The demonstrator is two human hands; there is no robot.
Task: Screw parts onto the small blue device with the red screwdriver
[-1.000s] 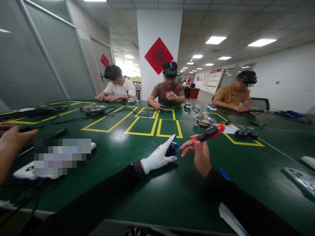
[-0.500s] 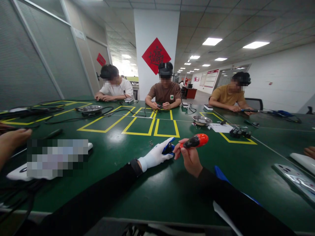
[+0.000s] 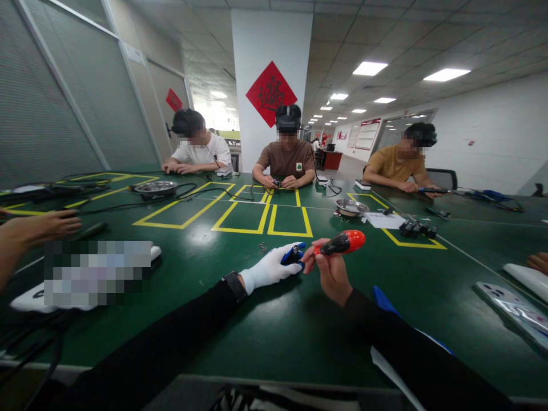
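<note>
My left hand (image 3: 272, 266), in a white glove with blue fingertips, is closed around a small dark part (image 3: 295, 254) with a bit of metal showing. Most of that part is hidden by the fingers. Bare, my right hand (image 3: 333, 277) grips a screwdriver (image 3: 345, 242) by its red and black handle, whose rounded end points up to the right. The screwdriver's other end is toward the dark part; its tip is hard to make out. Several tiny screws (image 3: 262, 248) lie on the green table just beyond my left hand.
Metal bowls (image 3: 351, 208) (image 3: 154, 188) stand further off. Several black parts (image 3: 417, 229) lie near a white paper (image 3: 384, 220). A blue item (image 3: 387, 302) lies beside my right forearm, a phone-like object (image 3: 511, 308) at right. Co-workers' hands (image 3: 51, 222) (image 3: 282, 182) are around the table.
My hands and the screwdriver hold nearly the same pose, with the handle shifted slightly right and up. At the left, a co-worker's hand has moved further into view.
</note>
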